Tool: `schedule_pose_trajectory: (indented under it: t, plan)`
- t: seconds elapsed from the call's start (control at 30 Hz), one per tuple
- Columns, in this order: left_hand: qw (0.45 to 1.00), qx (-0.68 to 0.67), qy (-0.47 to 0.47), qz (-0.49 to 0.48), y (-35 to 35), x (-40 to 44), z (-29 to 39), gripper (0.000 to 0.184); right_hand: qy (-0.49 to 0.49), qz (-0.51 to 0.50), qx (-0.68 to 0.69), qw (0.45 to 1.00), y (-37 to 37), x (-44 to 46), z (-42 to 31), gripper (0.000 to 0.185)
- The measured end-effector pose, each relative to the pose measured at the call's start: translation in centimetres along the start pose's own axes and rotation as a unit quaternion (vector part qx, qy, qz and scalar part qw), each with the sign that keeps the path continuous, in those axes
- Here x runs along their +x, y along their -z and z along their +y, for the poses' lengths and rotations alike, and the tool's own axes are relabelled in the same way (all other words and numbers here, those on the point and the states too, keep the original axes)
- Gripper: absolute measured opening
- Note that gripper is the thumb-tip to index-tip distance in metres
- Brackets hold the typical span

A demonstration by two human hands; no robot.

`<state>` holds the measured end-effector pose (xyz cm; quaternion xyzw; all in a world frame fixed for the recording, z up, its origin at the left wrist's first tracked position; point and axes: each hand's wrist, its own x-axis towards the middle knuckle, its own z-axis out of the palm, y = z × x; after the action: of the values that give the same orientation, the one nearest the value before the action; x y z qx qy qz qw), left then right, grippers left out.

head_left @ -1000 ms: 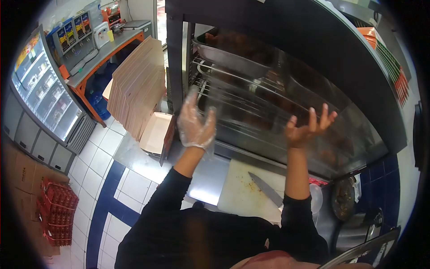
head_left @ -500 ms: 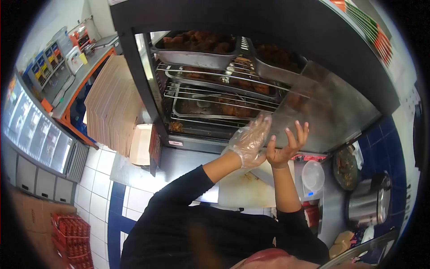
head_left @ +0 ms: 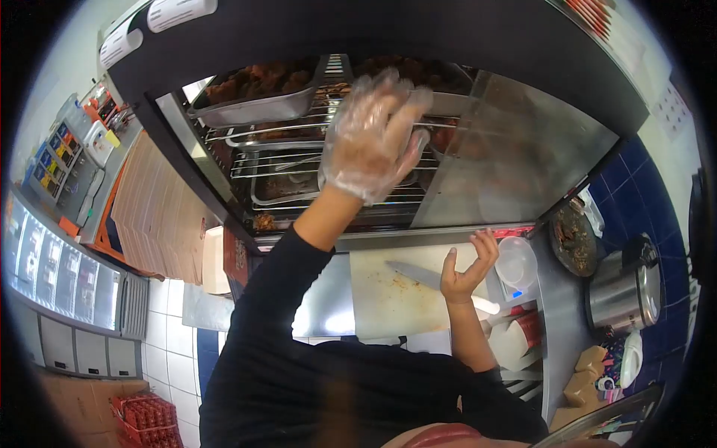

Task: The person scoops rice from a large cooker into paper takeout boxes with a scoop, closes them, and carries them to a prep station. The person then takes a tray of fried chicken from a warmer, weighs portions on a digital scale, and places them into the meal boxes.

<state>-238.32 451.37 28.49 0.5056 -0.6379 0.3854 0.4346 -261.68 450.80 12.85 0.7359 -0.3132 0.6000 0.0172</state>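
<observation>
My left hand, in a clear plastic glove, is raised before the open side of a heated display cabinet. Its fingers stretch out towards the upper right tray of browned food, and nothing shows in its grasp. I cannot tell whether it touches the wire rack. My right hand, bare, hovers over the right part of a cutting board, thumb and fingers apart, holding nothing. Beneath it lies a knife with a white handle, partly hidden by that hand. Crumbs dot the board.
A glass panel covers the cabinet's right side. Another metal food tray sits upper left. Stacked flat cardboard and an open box stand left. A clear tub, a dark pan and a steel pot are right.
My left hand has moved up and away from my right hand, into the cabinet opening. The right hand has lowered over the board. The view has shifted, showing more of the board and knife.
</observation>
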Motion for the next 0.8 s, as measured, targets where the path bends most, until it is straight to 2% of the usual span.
schedule_pose_trajectory:
  t: [0.03, 0.07, 0.17, 0.23, 0.47, 0.8]
  plan:
    - [1.0, 0.025, 0.001, -0.013, -0.1, 1.2, 0.4, 0.038, 0.0, -0.009, -0.009, 1.0, 0.8, -0.3, 0.2, 0.042]
    - [0.996, 0.058, 0.004, -0.061, -0.5, 2.2, 0.2, 0.051, -0.006, -0.013, -0.013, 1.0, 1.5, -0.6, 0.3, 0.041]
    - [0.94, 0.028, 0.138, -0.31, 0.3, 7.1, 1.0, 0.05, -0.019, -0.014, -0.023, 0.999, 3.2, -0.8, 1.3, 0.04]
    - [0.942, -0.014, 0.159, -0.295, -3.9, 7.9, -2.1, 0.059, -0.034, -0.008, -0.026, 0.999, 4.1, -1.2, 2.1, 0.039]
    - [0.952, -0.028, 0.193, -0.235, -8.7, 11.3, -4.6, 0.056, -0.069, -0.019, -0.043, 0.997, 6.5, -2.0, 3.5, 0.039]
    - [0.957, -0.027, 0.145, -0.248, -5.0, 10.7, -3.3, 0.052, -0.088, -0.038, -0.006, 0.995, 6.5, -1.7, 4.2, 0.034]
